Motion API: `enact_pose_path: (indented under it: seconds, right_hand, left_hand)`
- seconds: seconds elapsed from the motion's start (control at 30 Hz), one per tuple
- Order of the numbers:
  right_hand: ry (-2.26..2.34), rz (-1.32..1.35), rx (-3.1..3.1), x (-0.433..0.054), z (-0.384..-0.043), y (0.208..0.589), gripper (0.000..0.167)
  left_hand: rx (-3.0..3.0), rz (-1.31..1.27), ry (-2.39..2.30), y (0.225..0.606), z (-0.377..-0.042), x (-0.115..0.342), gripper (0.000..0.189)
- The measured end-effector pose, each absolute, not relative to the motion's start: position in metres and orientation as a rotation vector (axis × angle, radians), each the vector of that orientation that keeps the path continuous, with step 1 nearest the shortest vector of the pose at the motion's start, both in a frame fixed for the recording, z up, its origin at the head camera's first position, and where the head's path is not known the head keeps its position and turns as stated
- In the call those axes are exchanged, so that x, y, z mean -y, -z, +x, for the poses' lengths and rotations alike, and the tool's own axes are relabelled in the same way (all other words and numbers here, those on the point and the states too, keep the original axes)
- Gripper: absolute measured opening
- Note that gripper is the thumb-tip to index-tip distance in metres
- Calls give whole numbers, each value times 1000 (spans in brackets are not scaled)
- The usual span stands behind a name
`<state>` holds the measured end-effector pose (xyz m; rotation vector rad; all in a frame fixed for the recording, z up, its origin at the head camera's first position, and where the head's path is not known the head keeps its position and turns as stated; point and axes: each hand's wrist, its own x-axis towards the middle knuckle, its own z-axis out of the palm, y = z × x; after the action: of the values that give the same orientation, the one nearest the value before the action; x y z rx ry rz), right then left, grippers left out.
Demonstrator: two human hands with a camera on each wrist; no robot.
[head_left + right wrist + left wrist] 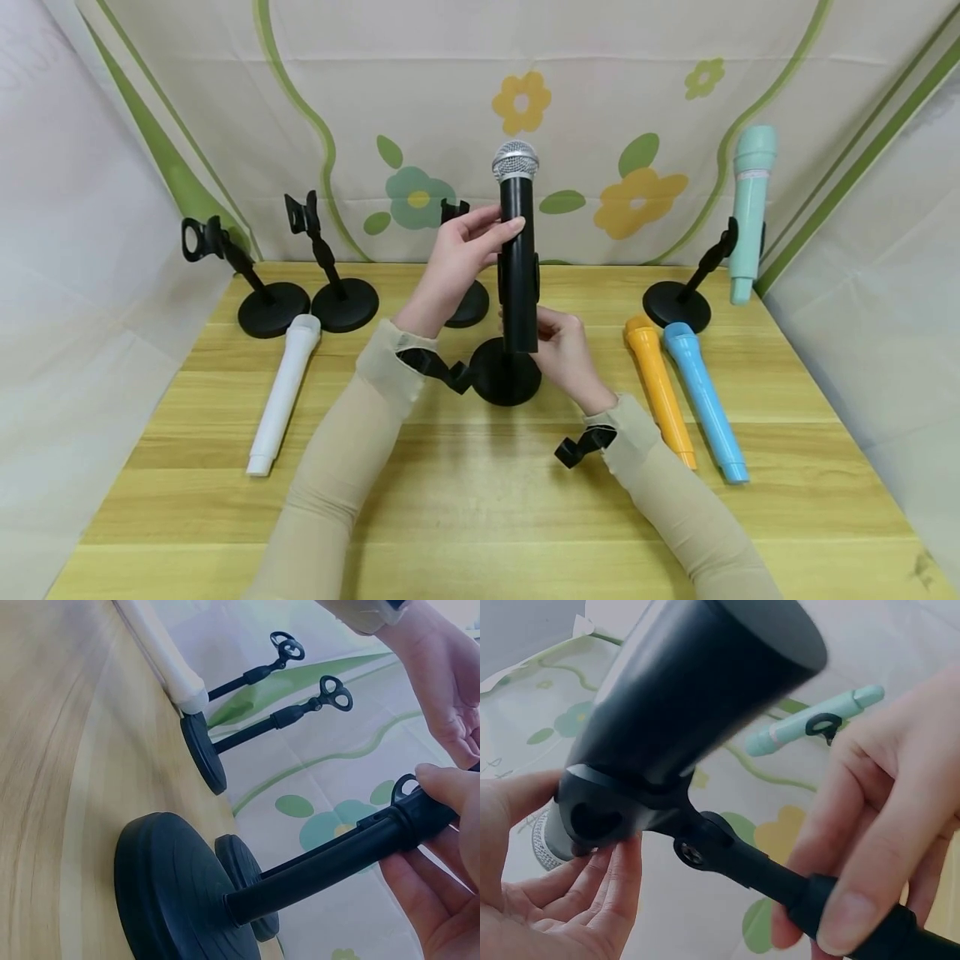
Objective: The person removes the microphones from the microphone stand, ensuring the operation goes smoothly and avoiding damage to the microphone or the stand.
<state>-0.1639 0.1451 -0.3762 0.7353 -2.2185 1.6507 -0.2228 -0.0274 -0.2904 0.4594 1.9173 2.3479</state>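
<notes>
A black microphone (517, 275) with a silver mesh head stands nearly upright in the clip of a black stand (506, 375) at the table's middle. My left hand (468, 250) holds the microphone's upper body, thumb across its front. In the left wrist view the clip (619, 806) wraps the microphone's body, and the left fingers lie beside it. My right hand (566, 350) grips the stand's pole below the clip. The right wrist view shows right thumb and fingers around the collar (424, 817) of that pole, its round base on the table.
Left are two bare stands (273, 308) (345, 304) and a white microphone (285, 396). Another stand (468, 307) is partly hidden behind the left hand. At right, a stand (677, 306) holds a mint microphone (752, 208); orange (660, 392) and blue (705, 404) microphones lie before it.
</notes>
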Motion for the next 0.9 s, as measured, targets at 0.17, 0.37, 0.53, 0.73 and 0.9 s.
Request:
enact_pose_path:
  seconds: [0.17,0.37,0.53,0.73,0.9]
  right_hand:
    - [-1663,708,2231,-144,-162,375,18]
    - [-1680,711,2225,-144,-162,374,18]
    - [-1663,716,2229,-144,-163,374,17]
    - [-1636,718,2236,-144,-162,374,17]
    - [-1638,719,2234,-144,-163,374,17]
  left_hand:
    - [-1919,450,-2344,296,-221,29,49]
    - [-1949,434,-2296,302,-216,33,54]
    - [-1960,437,-2265,306,-210,35,54]
    - [-1961,431,-2259,307,-203,34,52]
    - [-1975,442,-2256,307,-200,33,53]
